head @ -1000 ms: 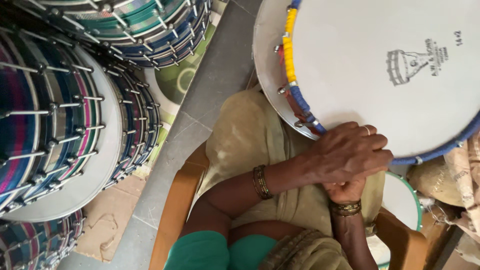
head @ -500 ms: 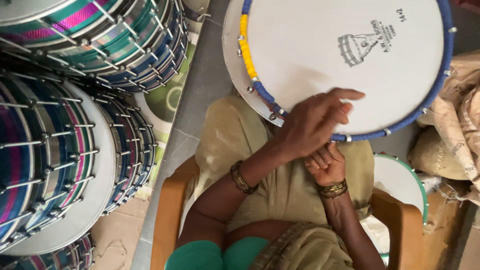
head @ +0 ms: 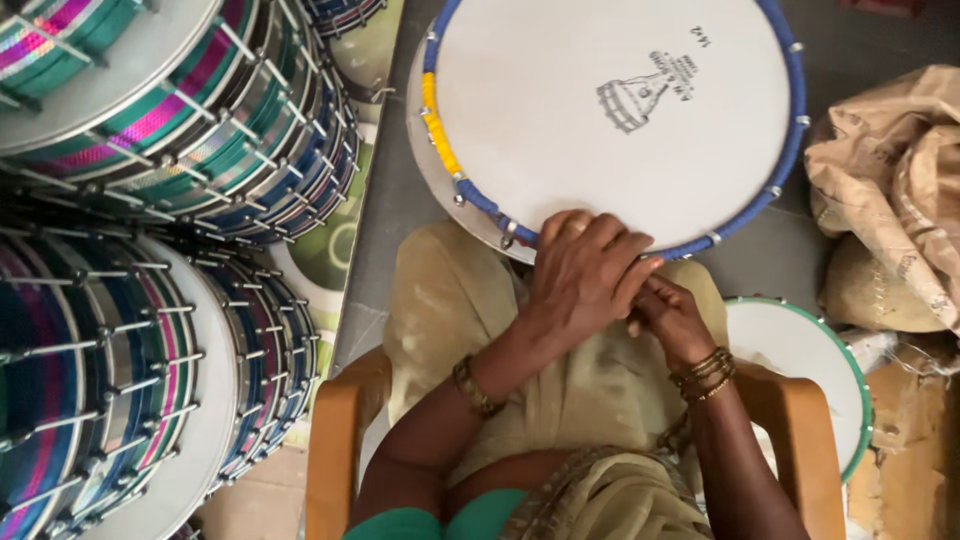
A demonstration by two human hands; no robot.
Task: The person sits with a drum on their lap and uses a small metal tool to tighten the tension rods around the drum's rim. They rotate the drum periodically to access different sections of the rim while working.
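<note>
While the person sat in an orange chair (head: 335,440), a big white drum (head: 610,110) lay tilted across the lap, its near rim touching both hands. The left hand (head: 585,275) lay palm down over that rim, fingers curled on the blue cord binding at the edge, closed on the drum. The right hand (head: 672,315) sat just beneath and beside it, partly covered by the left; whether its fingers gripped anything could not be told. A short run of yellow cord (head: 438,125) broke the blue binding on the drum's left edge. A small dark printed mark (head: 640,90), a drum-shaped picture with a few lines of writing, sat on the white skin above centre, turned at an angle.

Stacked drums (head: 150,200) with shiny striped shells in green, pink and blue filled the left side, metal rods running down their walls. A smaller drum with a green rim (head: 800,350) lay by the right chair arm. A crumpled brown sack (head: 890,180) slumped at the right, well apart from the hands.
</note>
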